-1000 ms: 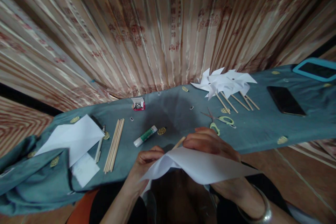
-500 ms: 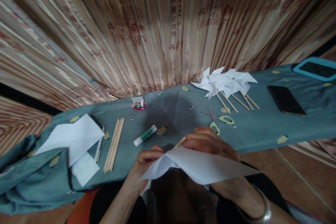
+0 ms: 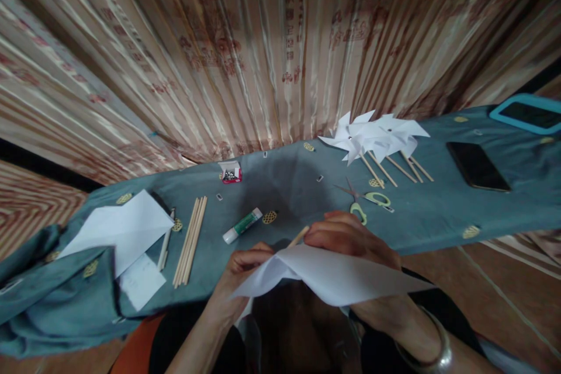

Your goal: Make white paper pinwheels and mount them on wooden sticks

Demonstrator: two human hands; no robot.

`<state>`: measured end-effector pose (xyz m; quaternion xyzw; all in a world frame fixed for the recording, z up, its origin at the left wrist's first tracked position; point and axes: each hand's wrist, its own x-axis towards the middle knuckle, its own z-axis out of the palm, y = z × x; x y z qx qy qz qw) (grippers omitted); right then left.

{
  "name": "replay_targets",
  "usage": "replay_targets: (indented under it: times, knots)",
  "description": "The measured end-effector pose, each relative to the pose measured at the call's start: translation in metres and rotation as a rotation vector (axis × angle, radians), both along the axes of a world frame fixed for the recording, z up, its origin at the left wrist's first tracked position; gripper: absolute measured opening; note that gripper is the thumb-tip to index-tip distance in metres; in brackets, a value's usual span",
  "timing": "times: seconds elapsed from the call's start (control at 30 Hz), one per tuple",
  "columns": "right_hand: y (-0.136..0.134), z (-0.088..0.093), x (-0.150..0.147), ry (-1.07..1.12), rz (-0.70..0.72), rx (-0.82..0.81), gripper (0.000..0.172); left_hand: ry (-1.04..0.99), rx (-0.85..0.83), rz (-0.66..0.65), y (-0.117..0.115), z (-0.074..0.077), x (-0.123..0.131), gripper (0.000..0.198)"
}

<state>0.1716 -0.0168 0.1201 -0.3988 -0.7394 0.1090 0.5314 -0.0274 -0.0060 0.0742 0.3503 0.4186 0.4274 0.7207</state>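
Observation:
A white paper pinwheel (image 3: 333, 274) with curved blades is held just past the table's near edge. My left hand (image 3: 245, 263) is closed, its fingertips pinching the pinwheel's left side. On the other side my right hand (image 3: 350, 239) has its fingers curled over the pinwheel's back, by the tip of a wooden stick (image 3: 299, 237). The rest of that stick is hidden behind the paper and hand, as are most of my fingertips. Beyond my right hand lie open scissors (image 3: 363, 201) with green handles. A glue stick (image 3: 242, 225) rests ahead of my left hand.
Several wooden sticks (image 3: 190, 242), a pen (image 3: 166, 242) and white paper sheets (image 3: 127, 228) lie left. A small red box of metal pins (image 3: 231, 173) stands farther back. Several pinwheels (image 3: 377, 134), a black phone (image 3: 477, 166) and a blue-framed tablet (image 3: 532, 114) are at right.
The pinwheel and my hands have barely shifted; both keep the same grip. Everything on the table stays where it was.

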Motion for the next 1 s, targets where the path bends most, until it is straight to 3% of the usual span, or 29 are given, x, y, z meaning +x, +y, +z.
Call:
replay_targets:
  times: [0.4,0.6,0.83,1.0]
  knots:
    - [0.0,0.001,0.002,0.0,-0.003,-0.035,0.009,0.049,0.01,-0.028,0.001,0.005,0.001,0.034]
    - [0.0,-0.004,0.0,0.133,0.048,-0.14,0.009,0.105,0.018,-0.058,0.004,0.003,-0.002,0.036]
    - [0.01,-0.02,0.001,0.505,0.057,-0.687,0.013,0.075,0.029,-0.046,0.004,-0.008,-0.003,0.021]
    - [0.028,-0.035,0.001,0.75,0.052,-0.889,0.026,0.121,-0.066,0.023,0.006,-0.011,0.007,0.023]
